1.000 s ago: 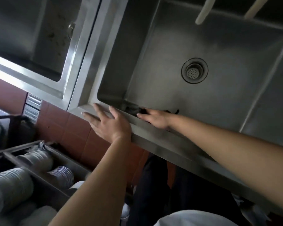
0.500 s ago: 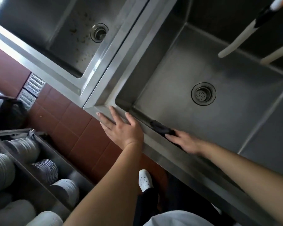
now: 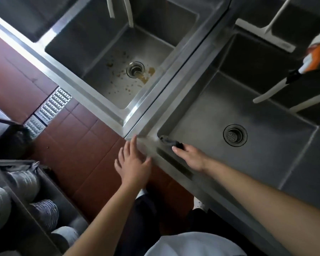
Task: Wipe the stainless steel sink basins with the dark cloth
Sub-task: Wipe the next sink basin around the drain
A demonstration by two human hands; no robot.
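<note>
Dark cloth (image 3: 171, 142) is pressed on the near rim of the right basin (image 3: 266, 154) under the right hand (image 3: 190, 158); whether it is gripped cannot be told. The left hand (image 3: 133, 165) is spread open, fingertips at the rim corner, holding nothing. Food residue (image 3: 146, 75) in the left basin (image 3: 118, 74) could be smeared around if wiped without rinsing.

My head camera looks steeply down, close over my left hand (image 3: 132, 166) and right hand (image 3: 189, 157); no second view.

- Two sink basins side by side: left basin (image 3: 118, 58) farther, right basin (image 3: 266, 137) nearer; a rim strip (image 3: 183, 74) between them
- cloth (image 3: 171, 143) on the right basin's near-left corner; right hand (image 3: 190, 157) on it
- left hand (image 3: 132, 163) just left, at the rim corner
- rack of stacked bowls (image 3: 26, 200) on the near left
</note>
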